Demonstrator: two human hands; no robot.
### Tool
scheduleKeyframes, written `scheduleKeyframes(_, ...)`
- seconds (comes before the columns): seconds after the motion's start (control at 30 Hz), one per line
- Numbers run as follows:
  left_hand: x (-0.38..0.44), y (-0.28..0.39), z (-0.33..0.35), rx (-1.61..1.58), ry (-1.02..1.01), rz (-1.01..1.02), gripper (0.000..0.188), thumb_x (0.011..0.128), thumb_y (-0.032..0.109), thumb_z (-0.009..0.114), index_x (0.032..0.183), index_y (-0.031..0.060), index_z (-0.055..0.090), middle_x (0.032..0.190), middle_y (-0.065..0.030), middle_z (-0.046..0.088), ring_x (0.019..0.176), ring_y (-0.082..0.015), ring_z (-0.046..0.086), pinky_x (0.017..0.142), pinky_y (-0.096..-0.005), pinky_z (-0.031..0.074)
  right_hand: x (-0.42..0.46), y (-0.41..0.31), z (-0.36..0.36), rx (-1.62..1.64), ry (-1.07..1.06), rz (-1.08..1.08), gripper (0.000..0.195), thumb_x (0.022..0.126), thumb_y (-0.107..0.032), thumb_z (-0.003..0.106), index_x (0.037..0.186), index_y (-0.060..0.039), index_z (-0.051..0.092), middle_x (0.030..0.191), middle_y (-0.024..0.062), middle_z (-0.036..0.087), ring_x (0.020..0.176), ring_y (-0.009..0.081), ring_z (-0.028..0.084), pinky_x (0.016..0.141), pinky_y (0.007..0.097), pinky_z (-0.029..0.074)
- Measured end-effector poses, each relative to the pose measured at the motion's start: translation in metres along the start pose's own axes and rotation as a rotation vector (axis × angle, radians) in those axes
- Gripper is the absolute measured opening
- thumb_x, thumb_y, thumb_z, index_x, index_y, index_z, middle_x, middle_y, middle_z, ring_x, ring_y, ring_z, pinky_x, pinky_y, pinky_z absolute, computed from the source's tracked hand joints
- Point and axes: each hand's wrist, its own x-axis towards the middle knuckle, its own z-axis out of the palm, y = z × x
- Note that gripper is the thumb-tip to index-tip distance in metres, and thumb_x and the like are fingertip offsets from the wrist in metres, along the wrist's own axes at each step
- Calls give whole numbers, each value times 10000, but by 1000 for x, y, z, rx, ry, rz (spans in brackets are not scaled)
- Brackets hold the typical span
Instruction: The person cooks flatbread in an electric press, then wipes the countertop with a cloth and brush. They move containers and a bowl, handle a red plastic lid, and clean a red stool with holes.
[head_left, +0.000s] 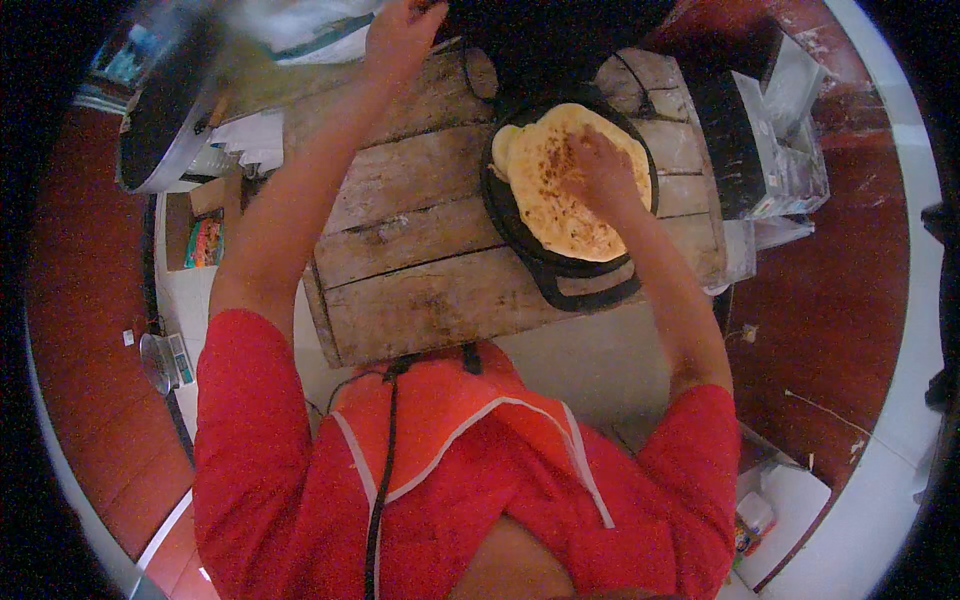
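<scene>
A browned flatbread (555, 202) lies in a round black pan (517, 225) with a loop handle, on a worn wooden plank table (420, 255). My right hand (596, 169) rests on the flatbread's upper right part, fingers bent; whether it grips the bread is hard to make out. A paler piece of dough shows at the bread's left edge. Reaching far forward, my left hand (412, 19) is at the top edge of the view, its fingers partly cut off and blurred. Near it lies a white and green plastic bag (330, 45).
An open cardboard box (180, 225) holds a colourful packet at the left, below a large round metal vessel (169, 127). A kitchen scale (169, 364) stands lower left. Right of the table are an open carton (787, 165) and a clear plastic container (739, 251). Dark cables cross the table's far edge.
</scene>
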Motion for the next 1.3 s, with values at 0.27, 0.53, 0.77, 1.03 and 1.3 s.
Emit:
scheduleKeyframes(0.27, 79, 26, 38, 87, 45, 141, 484, 877, 252, 617, 1304, 45, 523, 1200, -134, 628, 1051, -265, 617, 931, -349, 460, -9, -10, -29, 34, 121, -80, 536, 742, -227, 744, 1236, -122, 565, 1383, 116, 473, 1259, 359, 447, 1038, 477, 351)
scheduleKeyframes(0.53, 82, 45, -7, 8, -141, 205, 418, 850, 257, 649, 1231, 92, 601, 1081, -124, 644, 1007, -254, 616, 892, -332, 467, 25, -10, -165, 192, 657, -158, 440, 782, -83, 687, 1204, -57, 567, 1205, 169, 583, 1121, 350, 545, 967, 410, 440)
scheduleKeyframes(0.77, -36, 99, 0, 177, -245, 748, 369, 749, 228, 710, 1097, 134, 634, 1010, -52, 614, 977, -246, 594, 916, -396, 426, -15, -87, -219, 174, 636, 71, 483, 757, -96, 717, 1215, -69, 563, 949, 116, 614, 880, 287, 588, 774, 381, 480)
scheduleKeyframes(1.03, -126, 85, 33, 88, -305, 1096, 437, 618, 281, 736, 1003, 145, 582, 978, -1, 551, 963, -196, 565, 999, -484, 334, -118, -102, -137, -114, 286, -8, 330, 661, -66, 676, 982, -87, 602, 791, 86, 544, 777, 289, 550, 681, 415, 432)
scheduleKeyframes(1.3, -192, 50, 47, 4, -764, 939, 531, 653, 303, 781, 1123, 151, 586, 1214, -53, 539, 1212, -253, 481, 1098, -576, 235, -188, -79, -33, -194, 10, -103, 301, 686, -165, 658, 971, -103, 585, 902, 63, 581, 875, 265, 577, 782, 430, 420)
